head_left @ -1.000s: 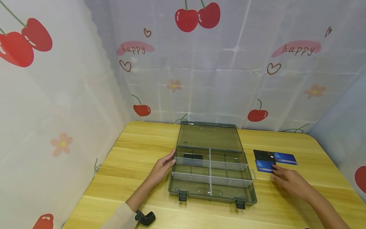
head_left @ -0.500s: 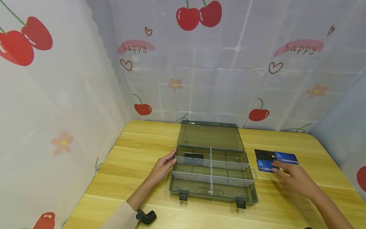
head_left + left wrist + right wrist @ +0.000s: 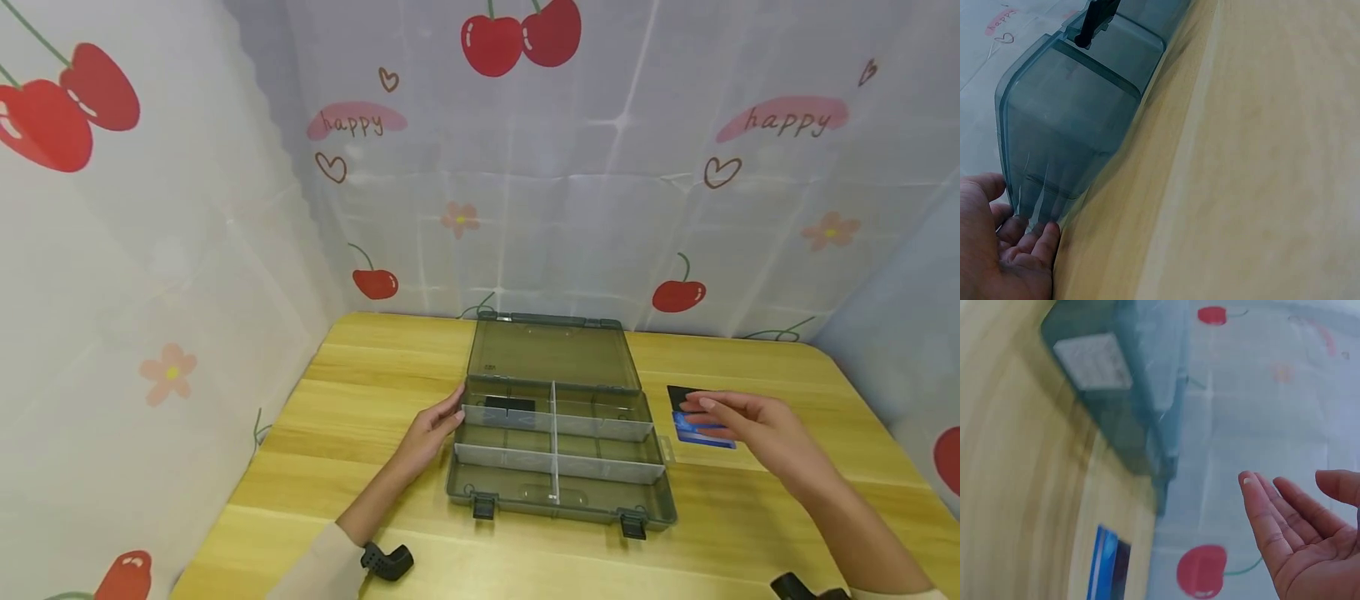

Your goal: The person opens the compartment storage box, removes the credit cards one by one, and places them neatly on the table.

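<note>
A translucent dark-green divided box (image 3: 517, 509) lies on the table with its lid (image 3: 551, 354) tipped back. A flat black piece (image 3: 509, 405) sits in its back-left compartment. My left hand (image 3: 422, 443) rests against the box's left side, its thumb and fingertips touching the wall in the left wrist view. Off to the right, my right hand (image 3: 768, 429) hovers above the cards with its fingers extended and nothing in its grasp. Beneath it show a blue card (image 3: 686, 428) and part of a black card (image 3: 677, 397); the second blue card is hidden behind the hand.
The wooden table (image 3: 360, 367) has a white curtain (image 3: 555, 233) with cherry prints along its back and sides. Two dark latches, one a front-left latch (image 3: 483, 506), jut from the box's front. Black straps encircle both wrists.
My right hand has lifted off the blue card and risen, its fingers now covering the second blue card and part of the black one. My left hand stays at the box.
</note>
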